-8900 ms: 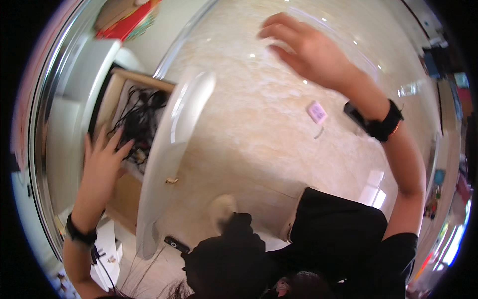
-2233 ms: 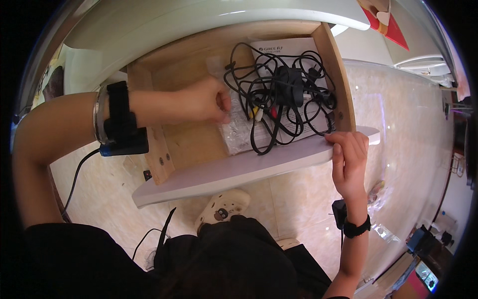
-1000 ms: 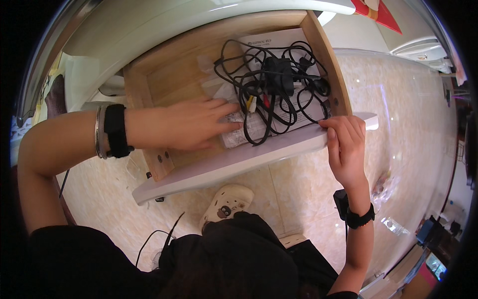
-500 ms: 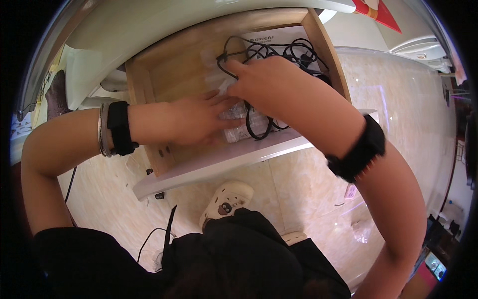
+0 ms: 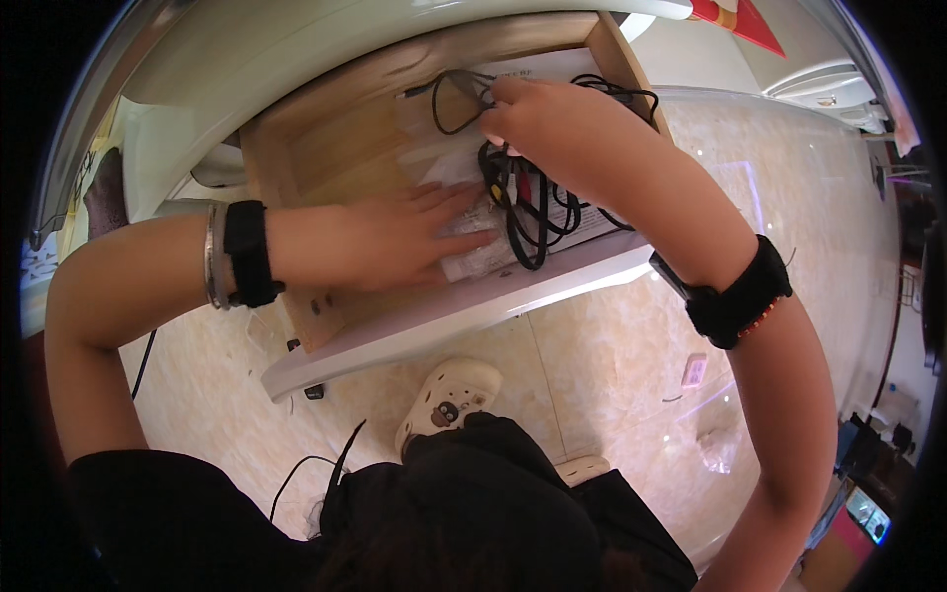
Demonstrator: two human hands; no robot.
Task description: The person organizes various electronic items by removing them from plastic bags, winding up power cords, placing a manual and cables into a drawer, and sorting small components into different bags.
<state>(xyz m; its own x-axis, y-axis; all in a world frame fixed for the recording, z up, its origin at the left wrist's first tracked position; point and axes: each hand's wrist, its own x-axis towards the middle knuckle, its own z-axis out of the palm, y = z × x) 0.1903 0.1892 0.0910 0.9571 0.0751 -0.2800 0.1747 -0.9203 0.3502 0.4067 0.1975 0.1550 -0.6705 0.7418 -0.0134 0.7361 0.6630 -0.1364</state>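
Observation:
An open wooden drawer (image 5: 345,128) holds a tangle of black cables (image 5: 501,178) toward its right side. My right hand (image 5: 523,111) is closed on the cables, with loops hanging below it and a thinner cable end with a plug showing to its left. My left hand (image 5: 395,235) lies flat with its fingers spread over a clear plastic bag (image 5: 472,262), close to the cables. A white printed sheet or box (image 5: 562,65) lies under the cables at the drawer's right; the cables and my right hand hide part of it.
The drawer's white front (image 5: 454,311) faces me, above a glossy tiled floor (image 5: 592,395). My light clog (image 5: 452,400) stands below it. A small pink item (image 5: 694,370) and a crumpled clear wrapper (image 5: 717,449) are on the floor at right. A thin black cord (image 5: 288,481) lies at lower left.
My right hand has moved a little to the right and away from my left hand, pulling the cable loops with it. My left hand has stayed nearly in place.

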